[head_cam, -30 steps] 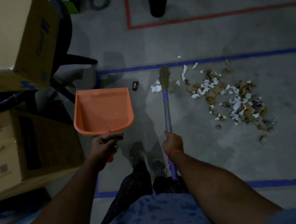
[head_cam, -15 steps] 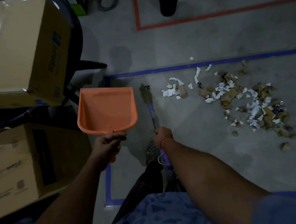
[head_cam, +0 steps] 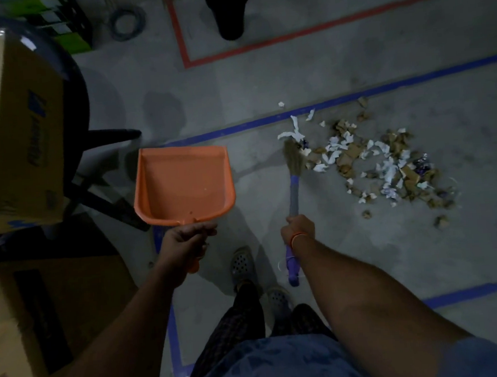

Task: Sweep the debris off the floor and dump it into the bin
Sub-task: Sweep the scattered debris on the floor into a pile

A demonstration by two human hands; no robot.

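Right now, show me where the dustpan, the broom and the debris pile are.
dustpan (head_cam: 182, 187): head view, middle of the orange tray.
broom (head_cam: 293, 195): head view, grey shaft above the right hand.
debris pile (head_cam: 384, 164): head view, centre of the scraps.

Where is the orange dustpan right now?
In the head view, the orange dustpan is left of centre, held up by the left hand, with the broom to its right and cardboard boxes to its left.
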